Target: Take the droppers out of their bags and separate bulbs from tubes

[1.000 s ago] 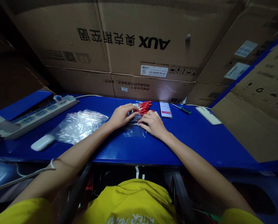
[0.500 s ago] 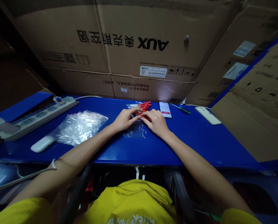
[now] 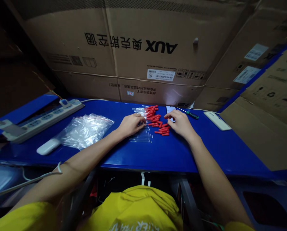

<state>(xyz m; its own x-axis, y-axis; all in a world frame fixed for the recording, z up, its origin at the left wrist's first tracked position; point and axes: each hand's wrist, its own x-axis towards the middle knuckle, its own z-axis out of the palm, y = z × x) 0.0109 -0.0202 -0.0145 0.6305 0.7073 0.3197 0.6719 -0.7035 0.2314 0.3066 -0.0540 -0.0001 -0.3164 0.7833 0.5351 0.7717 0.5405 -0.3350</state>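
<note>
My left hand (image 3: pixel 132 125) is curled just above a row of thin clear glass tubes (image 3: pixel 141 136), thumb and fingers close together. Whatever sits between its fingertips is too small to make out. To the right, my right hand (image 3: pixel 180 123) hovers by a loose heap of red rubber bulbs (image 3: pixel 163 130), its thumb and index finger apart. A bit of red shows in that gap; I cannot tell whether it is touched. Behind both hands lie several glass droppers (image 3: pixel 140 110) with red bulbs on their right ends.
Clear plastic bags (image 3: pixel 87 130) lie at left, by a white rounded device (image 3: pixel 48 146) and a power strip (image 3: pixel 47 120). Behind my right hand are a lit phone (image 3: pixel 170 109) and a screwdriver (image 3: pixel 193 115); a pale phone (image 3: pixel 217 120) lies farther right. Cardboard (image 3: pixel 134 64) walls the back.
My hands were together over the tubes and have parted. The right moved right to the heap of red bulbs, uncovering it; the left stayed by the tubes. The view shifted slightly.
</note>
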